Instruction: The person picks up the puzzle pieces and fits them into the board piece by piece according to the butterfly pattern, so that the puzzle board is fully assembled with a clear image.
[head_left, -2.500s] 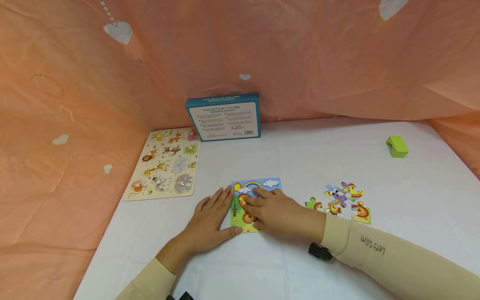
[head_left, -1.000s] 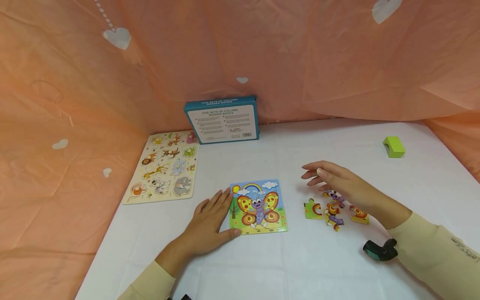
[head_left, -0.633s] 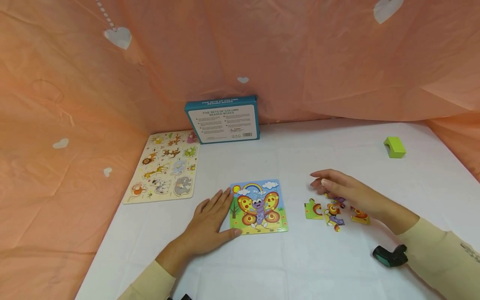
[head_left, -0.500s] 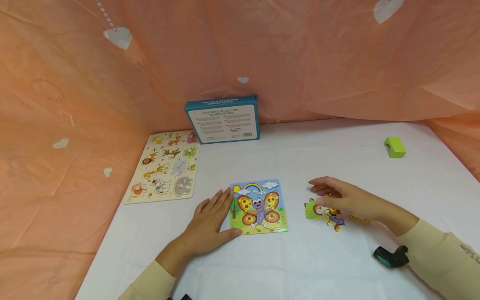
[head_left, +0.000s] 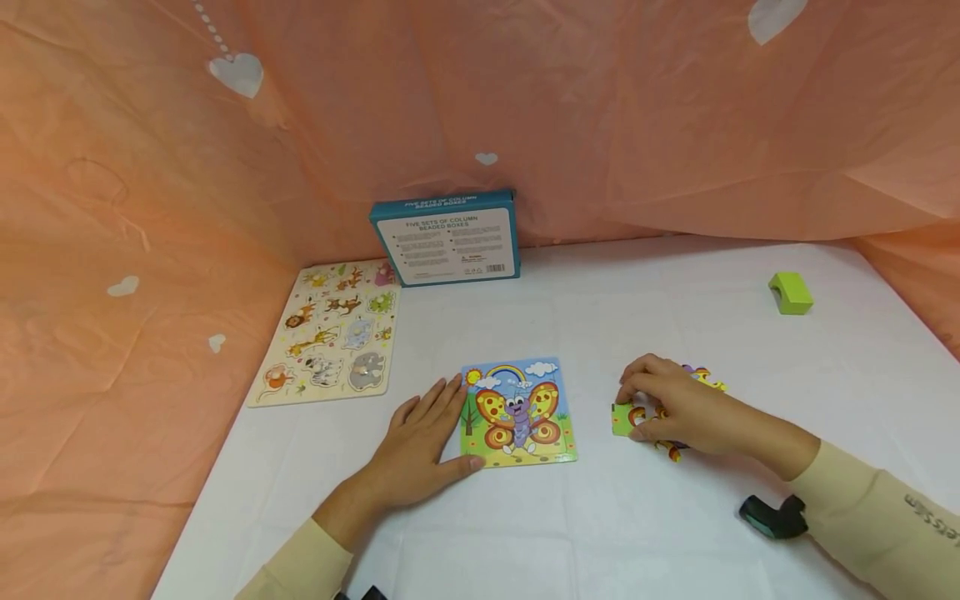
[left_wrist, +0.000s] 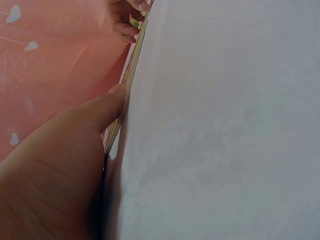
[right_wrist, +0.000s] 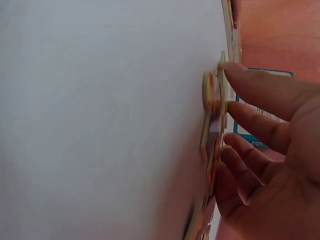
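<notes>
Just lowered, the right hand [head_left: 678, 408] is pinching a flat green-and-red jigsaw piece [head_left: 622, 421] beneath it, apparently singling it out; the straight-fingered left hand [head_left: 416, 454] is touching the square multicoloured butterfly puzzle [head_left: 519, 417] beside it.

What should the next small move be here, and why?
Probably lift the green puzzle piece gently: the thumb and fingers of the right hand are at its edges, while the left hand rests against the butterfly board.
</notes>
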